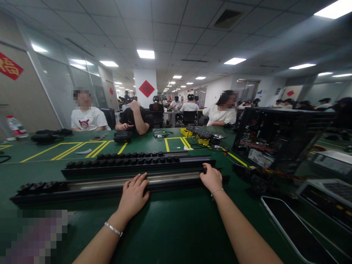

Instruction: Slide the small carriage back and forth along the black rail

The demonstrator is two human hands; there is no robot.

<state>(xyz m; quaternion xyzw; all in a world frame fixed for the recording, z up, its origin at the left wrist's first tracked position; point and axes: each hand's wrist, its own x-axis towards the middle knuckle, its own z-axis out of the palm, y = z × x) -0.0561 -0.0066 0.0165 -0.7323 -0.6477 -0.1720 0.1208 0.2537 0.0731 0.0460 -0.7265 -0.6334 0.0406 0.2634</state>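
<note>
A long black rail (pixel 170 179) with a shiny channel lies across the green table, several black knobbed parts (pixel 41 186) sitting in its left end. My left hand (pixel 134 192) rests over the rail's near edge near its middle, fingers stretched out and slightly apart. At the right end, my right hand (pixel 212 178) has its fingers curled round a small black part (pixel 204 170), mostly hidden by the fingers. Just behind lies a second black rail (pixel 192 160), with a row of black knobbed parts (pixel 123 160) along much of its length.
An open computer case (pixel 275 139) stands at the right, with cables and power supply units (pixel 327 198) nearby. A phone (pixel 295 229) lies at the front right. Yellow trays (pixel 186 132) and black pouches (pixel 123 136) are farther back. Several people sit across the table.
</note>
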